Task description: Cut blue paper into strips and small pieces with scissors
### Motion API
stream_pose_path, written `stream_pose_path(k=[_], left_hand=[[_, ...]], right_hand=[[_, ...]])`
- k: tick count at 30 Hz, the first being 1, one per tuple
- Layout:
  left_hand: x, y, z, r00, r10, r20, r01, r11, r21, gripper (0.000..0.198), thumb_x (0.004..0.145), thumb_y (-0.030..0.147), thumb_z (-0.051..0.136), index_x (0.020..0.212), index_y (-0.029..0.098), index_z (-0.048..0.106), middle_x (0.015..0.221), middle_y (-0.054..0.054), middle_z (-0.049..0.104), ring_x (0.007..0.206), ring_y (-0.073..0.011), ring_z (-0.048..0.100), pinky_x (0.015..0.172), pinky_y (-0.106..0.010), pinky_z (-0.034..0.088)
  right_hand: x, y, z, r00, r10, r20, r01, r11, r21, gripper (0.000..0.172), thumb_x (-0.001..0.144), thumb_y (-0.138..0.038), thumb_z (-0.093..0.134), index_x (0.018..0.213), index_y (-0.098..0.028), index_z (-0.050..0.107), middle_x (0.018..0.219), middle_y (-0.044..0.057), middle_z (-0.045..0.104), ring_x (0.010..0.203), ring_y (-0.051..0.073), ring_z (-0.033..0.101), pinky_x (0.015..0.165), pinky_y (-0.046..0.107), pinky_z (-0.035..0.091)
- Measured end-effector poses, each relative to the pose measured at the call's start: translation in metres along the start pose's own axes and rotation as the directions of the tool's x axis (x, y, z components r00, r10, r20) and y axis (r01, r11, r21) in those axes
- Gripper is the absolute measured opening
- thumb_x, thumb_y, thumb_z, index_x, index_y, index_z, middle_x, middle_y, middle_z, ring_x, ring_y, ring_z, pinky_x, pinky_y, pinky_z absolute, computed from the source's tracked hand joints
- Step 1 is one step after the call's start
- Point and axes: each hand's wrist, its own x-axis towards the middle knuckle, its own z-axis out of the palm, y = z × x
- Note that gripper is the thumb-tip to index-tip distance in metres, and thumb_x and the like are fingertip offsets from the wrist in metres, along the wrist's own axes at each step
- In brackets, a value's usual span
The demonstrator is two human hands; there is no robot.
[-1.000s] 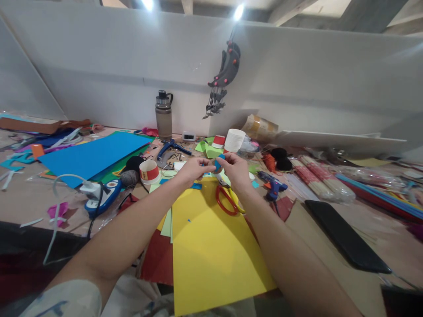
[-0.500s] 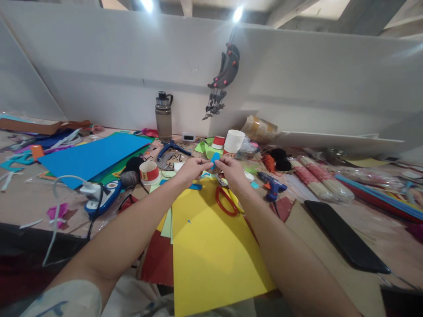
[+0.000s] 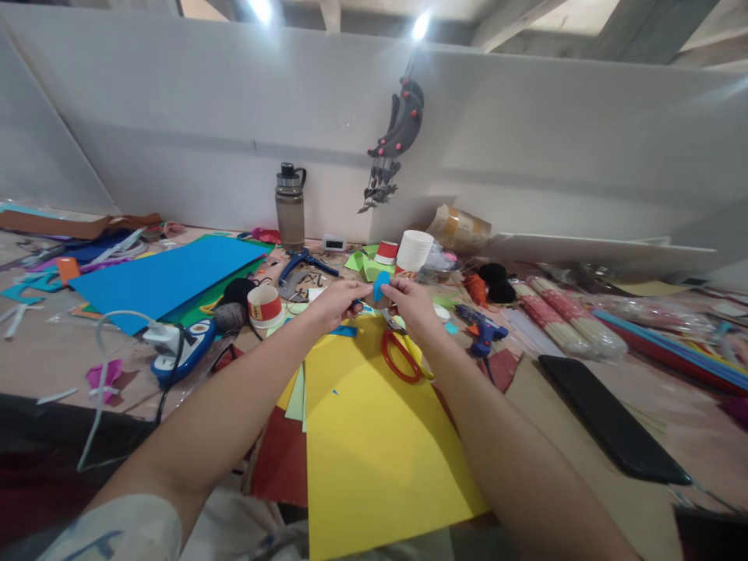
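Observation:
A small blue paper piece (image 3: 382,284) is held up between my hands over the far end of a yellow sheet (image 3: 379,444). My right hand (image 3: 411,302) pinches it between thumb and fingers from the right. At its left edge are the closed fingertips of my left hand (image 3: 342,302); the exact contact is too small to make out. Scissors (image 3: 402,358) with red and yellow handles lie just below my right hand, their blades partly hidden by it. Under my left hand a darker blue scrap (image 3: 344,331) rests on the yellow sheet.
A red-and-white paper cup (image 3: 266,304) stands to the left, and stacked white cups (image 3: 414,249) stand behind my hands. To the right lie a blue glue gun (image 3: 485,331) and a black phone-like slab (image 3: 611,421). A large blue sheet (image 3: 169,276) and a bottle (image 3: 291,209) are farther back left.
The blue paper piece has turned slightly between my fingers. My left fingertips have shifted a little left, to its edge. My right hand has hardly moved.

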Motion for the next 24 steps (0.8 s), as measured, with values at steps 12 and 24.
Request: stream_pose_path(k=[12,24], left_hand=[[-0.0018,0.0008,0.0038,0.984,0.159,-0.08,-0.148,0.98,0.137,0.015,0.075,0.022,0.067,0.068,0.013,0.058,0.05,0.005,0.044,0.041,-0.0035,0.034,0.041,-0.018,0.021],[0.0034,-0.0055,-0.0027,0.944,0.323,-0.064,-0.283,0.895,0.345,0.02,0.071,0.032,0.069,0.079,0.013,0.067,0.062,0.001,0.057,0.047,-0.0047,0.038,0.046,-0.019,0.028]], right_hand=[[0.0007,0.0001,-0.0002,1.0,-0.023,-0.001,0.023,1.0,0.016,0.039,0.071,-0.058,0.063,0.064,-0.021,0.055,0.057,-0.003,0.054,0.052,0.011,0.048,0.048,0.024,0.037],[0.0009,0.0007,0.0018,0.995,-0.096,-0.017,0.095,0.994,-0.054,0.025,0.069,-0.044,0.07,0.07,-0.02,0.062,0.057,-0.003,0.056,0.05,0.01,0.045,0.049,0.024,0.036]])
